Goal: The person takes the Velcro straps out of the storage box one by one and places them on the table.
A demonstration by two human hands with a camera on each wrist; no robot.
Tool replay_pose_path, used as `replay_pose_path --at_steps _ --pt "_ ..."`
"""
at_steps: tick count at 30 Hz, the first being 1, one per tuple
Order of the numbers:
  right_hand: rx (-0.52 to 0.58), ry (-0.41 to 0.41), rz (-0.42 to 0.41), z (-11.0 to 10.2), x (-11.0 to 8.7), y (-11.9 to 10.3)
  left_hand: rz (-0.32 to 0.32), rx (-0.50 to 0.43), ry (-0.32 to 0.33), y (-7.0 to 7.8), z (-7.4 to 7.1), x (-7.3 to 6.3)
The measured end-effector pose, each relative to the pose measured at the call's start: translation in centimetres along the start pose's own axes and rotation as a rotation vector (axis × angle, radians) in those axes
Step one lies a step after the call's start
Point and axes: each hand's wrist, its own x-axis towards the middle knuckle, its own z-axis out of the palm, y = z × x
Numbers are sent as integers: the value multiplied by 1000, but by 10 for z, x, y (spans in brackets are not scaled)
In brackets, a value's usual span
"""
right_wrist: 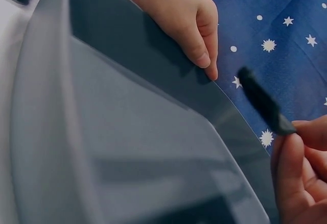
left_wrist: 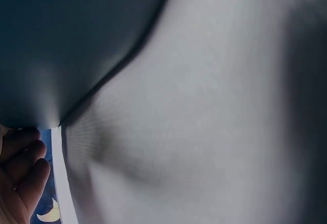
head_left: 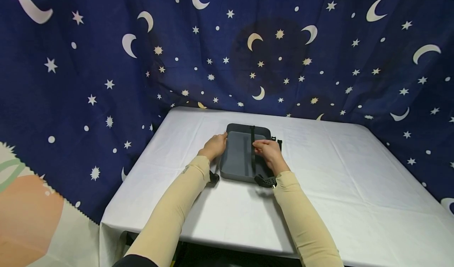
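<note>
A shallow grey rectangular tray (head_left: 237, 156) with rounded corners and a raised rim stands on the white cloth. My left hand (head_left: 215, 145) grips its left rim near the far corner; in the right wrist view the thumb of the left hand (right_wrist: 176, 17) lies over the rim. A narrow black strap (head_left: 253, 156) runs lengthwise across the tray, right of its middle. My right hand (head_left: 267, 151) pinches this strap between thumb and fingertips above the tray. The right wrist view shows one piece of the strap (right_wrist: 263, 101) standing up from the pinching right hand (right_wrist: 301, 178).
Small black pieces (head_left: 278, 141) show at the tray's right side, partly behind the right hand. A white cloth (head_left: 333, 180) covers the table. Behind it hangs a dark blue curtain (head_left: 220, 46) with moons and stars. Black bands (head_left: 265, 181) sit at the wrists.
</note>
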Motion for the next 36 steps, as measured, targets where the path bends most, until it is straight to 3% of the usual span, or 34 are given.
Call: replay_pose_path --at_steps 36 --pt "45 -37 22 -10 -5 -6 -4 -27 -4 1 -3 -4"
